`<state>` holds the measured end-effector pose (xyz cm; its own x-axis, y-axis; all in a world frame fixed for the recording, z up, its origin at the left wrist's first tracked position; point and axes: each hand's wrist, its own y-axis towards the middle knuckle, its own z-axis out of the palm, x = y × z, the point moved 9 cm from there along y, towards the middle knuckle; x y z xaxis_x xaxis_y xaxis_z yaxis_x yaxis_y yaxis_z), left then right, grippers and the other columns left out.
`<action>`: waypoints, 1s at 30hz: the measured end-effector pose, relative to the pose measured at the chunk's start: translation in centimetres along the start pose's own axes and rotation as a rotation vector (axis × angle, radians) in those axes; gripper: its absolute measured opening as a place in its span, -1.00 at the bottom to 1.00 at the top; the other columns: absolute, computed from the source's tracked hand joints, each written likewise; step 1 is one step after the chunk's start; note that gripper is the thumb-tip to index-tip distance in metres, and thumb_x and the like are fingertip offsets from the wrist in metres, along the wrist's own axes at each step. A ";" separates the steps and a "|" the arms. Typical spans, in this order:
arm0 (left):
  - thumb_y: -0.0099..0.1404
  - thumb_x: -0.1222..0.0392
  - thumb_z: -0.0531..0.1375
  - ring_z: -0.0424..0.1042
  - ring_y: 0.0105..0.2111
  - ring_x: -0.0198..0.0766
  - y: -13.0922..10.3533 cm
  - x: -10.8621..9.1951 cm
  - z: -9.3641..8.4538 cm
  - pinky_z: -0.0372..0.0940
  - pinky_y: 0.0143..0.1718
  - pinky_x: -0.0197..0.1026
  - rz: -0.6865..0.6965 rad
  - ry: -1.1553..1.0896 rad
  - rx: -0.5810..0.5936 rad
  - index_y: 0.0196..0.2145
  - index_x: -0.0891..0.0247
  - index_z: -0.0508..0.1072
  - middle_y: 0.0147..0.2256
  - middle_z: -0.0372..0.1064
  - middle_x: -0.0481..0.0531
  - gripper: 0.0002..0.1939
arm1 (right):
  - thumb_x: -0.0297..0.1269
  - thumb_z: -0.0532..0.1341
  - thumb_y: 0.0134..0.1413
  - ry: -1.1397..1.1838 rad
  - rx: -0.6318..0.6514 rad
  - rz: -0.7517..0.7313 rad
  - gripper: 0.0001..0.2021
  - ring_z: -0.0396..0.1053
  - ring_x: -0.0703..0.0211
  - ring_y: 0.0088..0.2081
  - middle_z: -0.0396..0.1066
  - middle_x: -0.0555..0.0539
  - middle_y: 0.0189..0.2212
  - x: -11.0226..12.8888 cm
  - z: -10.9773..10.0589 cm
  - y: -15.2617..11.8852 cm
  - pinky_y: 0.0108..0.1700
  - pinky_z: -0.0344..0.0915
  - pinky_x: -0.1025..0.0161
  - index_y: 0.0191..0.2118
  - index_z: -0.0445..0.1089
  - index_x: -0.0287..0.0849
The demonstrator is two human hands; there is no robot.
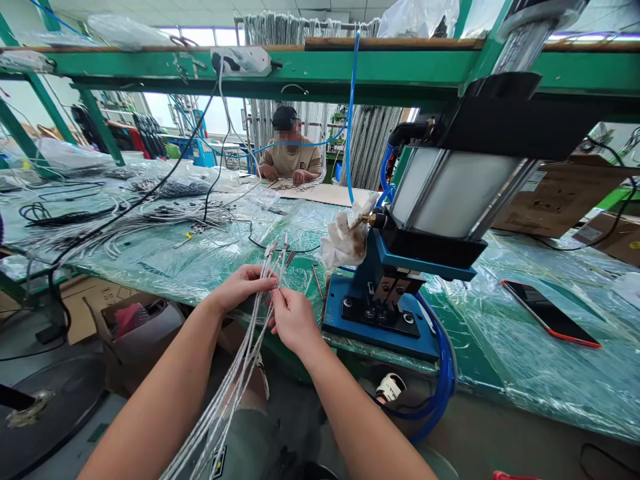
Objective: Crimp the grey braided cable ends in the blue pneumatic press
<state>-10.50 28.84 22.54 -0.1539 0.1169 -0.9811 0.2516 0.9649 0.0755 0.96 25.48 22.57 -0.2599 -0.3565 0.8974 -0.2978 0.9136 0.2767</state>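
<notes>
A bundle of thin whitish cables (240,373) hangs down over my lap, its tipped ends pointing up at the table's front edge. My left hand (245,287) is closed around the bundle near those ends. Close beside it, my right hand (295,320) pinches the cables too, fingertips almost touching the left ones. Small metal or pale tips (271,250) stick out above both hands. Just to the right stands a blue press (370,313) with a large pneumatic cylinder (450,193). A crumpled white cloth (345,241) hangs at its fitting.
More cables (120,227) lie on the plastic-covered green table (500,320) at the left. A phone (550,313) lies at the right, before cardboard boxes (545,193). Blue hoses (443,380) loop below the press. Across the table sits a person (293,153).
</notes>
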 end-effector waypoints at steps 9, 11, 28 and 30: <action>0.09 0.13 0.32 0.34 -0.54 -0.33 0.3 0.1 -0.5 0.22 -0.45 -0.29 0.012 -0.076 -0.027 -0.44 0.30 0.44 -0.55 0.40 -0.07 -0.81 | -0.25 0.04 0.26 0.013 -0.061 -0.023 -0.74 0.37 0.13 -0.42 0.42 -0.07 -0.49 0.8 -1.0 -0.7 -0.37 0.19 0.24 -0.38 0.41 -0.15; 0.12 0.12 0.26 0.35 -0.55 -0.31 0.5 0.3 -0.9 0.25 -0.45 -0.26 0.021 -0.137 -0.065 -0.42 0.28 0.40 -0.54 0.42 -0.04 -0.83 | -0.25 0.01 0.28 0.055 -0.080 -0.001 -0.75 0.35 0.15 -0.43 0.41 -0.05 -0.49 0.8 -1.9 -2.3 -0.36 0.20 0.24 -0.19 0.41 -0.18; 0.22 0.06 0.26 0.20 -0.61 -0.38 0.6 0.3 -1.4 0.13 -0.55 -0.32 0.031 -0.072 -0.194 -0.21 0.28 0.42 -0.60 0.24 -0.14 -0.73 | 0.10 0.19 0.13 0.740 -0.086 0.481 -0.53 0.00 0.47 -0.82 0.39 -0.04 -0.73 -4.0 -10.2 -15.2 -0.75 -0.20 0.46 -0.26 0.49 -0.32; 0.22 0.05 0.25 0.21 -0.60 -0.37 0.6 0.2 -1.4 0.14 -0.53 -0.31 0.028 -0.065 -0.194 -0.20 0.28 0.41 -0.59 0.23 -0.14 -0.73 | 0.16 0.17 0.11 0.792 -0.123 0.515 -0.48 0.00 0.45 -0.84 0.38 -0.06 -0.76 -4.2 -10.4 -15.0 -0.77 -0.20 0.46 -0.35 0.49 -0.32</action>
<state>-11.73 29.81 22.62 -0.0863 0.1350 -0.9871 0.0656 0.9894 0.1296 16.07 15.32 18.27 0.3790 0.2902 0.8787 -0.2095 0.9518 -0.2239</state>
